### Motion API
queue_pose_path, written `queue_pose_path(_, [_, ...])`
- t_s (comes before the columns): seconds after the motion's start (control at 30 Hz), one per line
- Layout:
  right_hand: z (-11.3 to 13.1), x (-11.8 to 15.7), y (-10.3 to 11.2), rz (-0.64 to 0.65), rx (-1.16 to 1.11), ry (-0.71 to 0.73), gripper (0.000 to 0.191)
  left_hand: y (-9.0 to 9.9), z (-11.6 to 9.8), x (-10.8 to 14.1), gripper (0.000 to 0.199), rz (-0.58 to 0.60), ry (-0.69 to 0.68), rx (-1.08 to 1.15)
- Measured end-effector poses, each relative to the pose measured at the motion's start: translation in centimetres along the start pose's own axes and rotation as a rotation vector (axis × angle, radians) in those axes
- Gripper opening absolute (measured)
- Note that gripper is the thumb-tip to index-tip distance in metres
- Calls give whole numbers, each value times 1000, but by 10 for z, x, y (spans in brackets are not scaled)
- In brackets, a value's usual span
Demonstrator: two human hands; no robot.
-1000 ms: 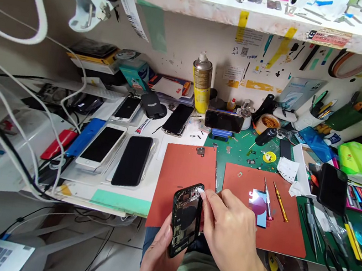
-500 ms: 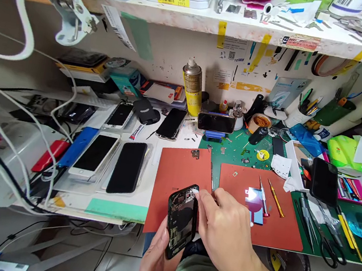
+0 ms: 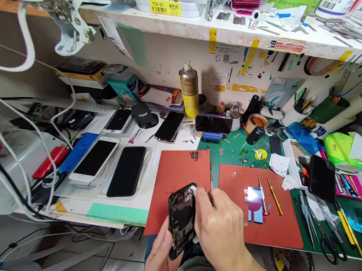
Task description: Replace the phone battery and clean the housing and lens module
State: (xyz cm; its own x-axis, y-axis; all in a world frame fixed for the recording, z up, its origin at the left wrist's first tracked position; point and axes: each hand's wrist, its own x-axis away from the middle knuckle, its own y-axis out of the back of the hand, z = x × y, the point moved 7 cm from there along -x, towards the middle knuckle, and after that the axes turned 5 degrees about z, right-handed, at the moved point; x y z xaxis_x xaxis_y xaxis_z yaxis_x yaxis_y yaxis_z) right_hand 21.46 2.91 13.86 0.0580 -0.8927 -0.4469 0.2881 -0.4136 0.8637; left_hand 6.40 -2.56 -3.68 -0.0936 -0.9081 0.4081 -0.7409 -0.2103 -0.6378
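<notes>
My left hand (image 3: 163,255) is closed around the lower part of an opened black phone (image 3: 181,221), tilted upright with its inner parts showing. At the phone's top corner, my right hand (image 3: 221,228) has thumb and forefinger pinched together. A small whitish bit shows at those fingertips, too small to name. Both hands are over the front edge of the left red mat (image 3: 170,175). To the right, a silver screwdriver (image 3: 262,193) and a gold screwdriver (image 3: 275,196) lie on the other red mat (image 3: 285,229).
Several phones lie at the left, including a white one (image 3: 95,158) and a black one (image 3: 126,170). A yellow spray can (image 3: 189,90) stands at the back. Scissors (image 3: 332,248) and tweezers (image 3: 306,216) lie at the right. A shelf (image 3: 185,27) overhangs the bench.
The head view has shifted slightly. My right fingers have moved a little at the phone's top corner, covering more of the whitish bit. The phone stays in my left hand.
</notes>
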Motion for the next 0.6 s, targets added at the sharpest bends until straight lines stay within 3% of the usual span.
queue_pose_path(0.17, [-9, -13, 6, 133, -42, 48, 15, -15, -15, -7, 52, 8, -23, 11])
queue_pose_path(0.33, [-9, -23, 12, 259, 26, 115, 17, 7, -20, -11, 54, 56, -4, -132])
queue_pose_path(0.47, [0, -16, 7, 174, 130, 118, 18, 28, -10, -6, 59, 9, 78, -269])
queue_pose_path(0.6, [5, -1, -1, 13, 132, 82, 24, 10, -12, -4, 55, -4, 5, -175])
